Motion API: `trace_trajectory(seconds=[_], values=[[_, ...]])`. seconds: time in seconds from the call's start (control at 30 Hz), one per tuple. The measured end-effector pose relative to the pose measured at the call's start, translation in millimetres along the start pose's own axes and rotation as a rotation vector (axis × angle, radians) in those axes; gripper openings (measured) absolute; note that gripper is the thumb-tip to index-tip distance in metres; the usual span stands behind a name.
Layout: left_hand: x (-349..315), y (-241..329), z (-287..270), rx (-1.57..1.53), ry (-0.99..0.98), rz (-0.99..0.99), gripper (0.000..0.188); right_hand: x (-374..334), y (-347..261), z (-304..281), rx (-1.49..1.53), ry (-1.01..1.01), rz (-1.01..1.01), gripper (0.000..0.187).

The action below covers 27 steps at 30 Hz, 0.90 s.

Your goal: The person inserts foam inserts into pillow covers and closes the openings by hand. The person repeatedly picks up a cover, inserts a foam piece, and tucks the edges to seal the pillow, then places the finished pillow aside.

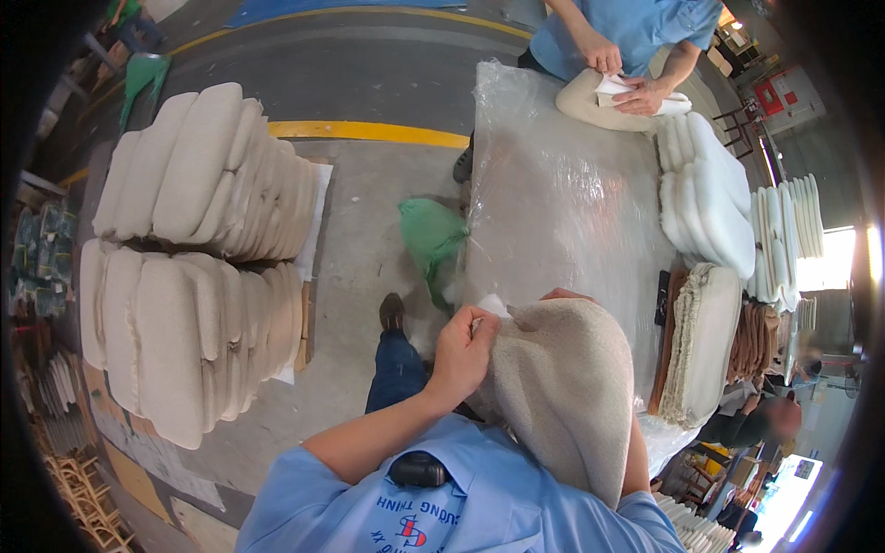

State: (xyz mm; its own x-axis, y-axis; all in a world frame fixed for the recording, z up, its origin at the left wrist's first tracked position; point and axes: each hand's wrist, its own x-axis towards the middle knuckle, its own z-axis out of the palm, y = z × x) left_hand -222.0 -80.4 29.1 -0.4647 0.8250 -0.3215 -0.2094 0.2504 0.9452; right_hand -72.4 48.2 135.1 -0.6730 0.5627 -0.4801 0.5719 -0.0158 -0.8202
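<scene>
A beige, fleecy cushion (572,387) is held upright against my chest, over the near edge of the table. My left hand (466,350) is closed at its upper left edge, pinching a bit of white material (493,304) there. Behind the cushion's top edge only a little of my right hand (564,294) shows; its fingers are hidden, so their grip cannot be made out. The cushion's surface is folded near the top, beside my left hand.
Plastic film covers the table (572,203). Across it a co-worker's hands (636,92) work on another beige cushion (590,101). White cushions (705,194) and folded beige covers (705,341) line the right side. Stacked beige cushions (175,332) stand left; a green bag (431,240) lies between.
</scene>
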Motion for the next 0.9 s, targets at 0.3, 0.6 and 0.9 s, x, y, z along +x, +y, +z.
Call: trace_trajectory(seconds=[0.3, 0.6, 0.9], values=[[24.8, -75.6, 4.1, 0.057, 0.108, -0.112, 0.025, 67.8, 33.2, 3.5, -0.061, 0.094, -0.063, 0.031], [63.7, -107.9, -18.1, 0.04, -0.368, 0.055, 0.048, 71.8, 92.1, 7.5, -0.174, 0.394, -0.175, 0.033], [119.3, -60.2, -25.8, 0.345, -1.003, -0.332, 0.052, -182.6, 76.2, -36.3, 0.307, 0.202, 0.122, 0.063]])
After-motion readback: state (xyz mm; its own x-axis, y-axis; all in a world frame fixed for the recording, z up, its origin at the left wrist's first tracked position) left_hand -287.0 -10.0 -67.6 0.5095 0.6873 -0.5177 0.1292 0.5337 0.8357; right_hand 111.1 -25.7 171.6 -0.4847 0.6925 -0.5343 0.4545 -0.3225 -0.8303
